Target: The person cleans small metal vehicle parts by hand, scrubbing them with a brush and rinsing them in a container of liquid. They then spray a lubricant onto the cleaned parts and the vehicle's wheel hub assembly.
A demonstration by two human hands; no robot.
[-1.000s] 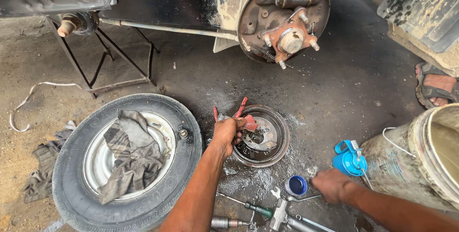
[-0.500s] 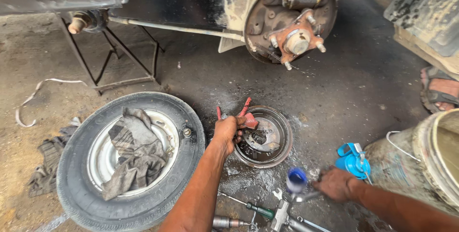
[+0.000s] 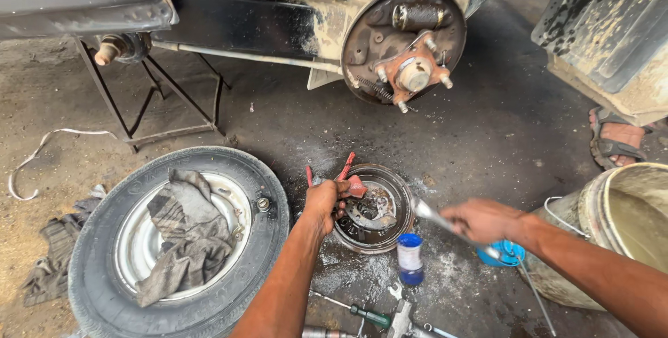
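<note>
A round, dirty brake drum lies on the wet floor with brake parts inside it. My left hand rests on the drum's left rim, closed on red-handled pliers whose handles stick up and away. My right hand hovers to the right of the drum. It grips a shiny metal tool, blurred, whose tip points toward the drum's right edge. A small bottle with a blue cap stands just in front of the drum.
A wheel with its tyre lies at the left with a grey rag on it. The bare hub and brake plate hang above. A metal stand, a bucket, a blue object, a green-handled screwdriver and another person's sandalled foot surround me.
My right hand rose from the tools near the small bottle and swung a metal tool toward the drum. My left hand stayed on the drum with the pliers.
</note>
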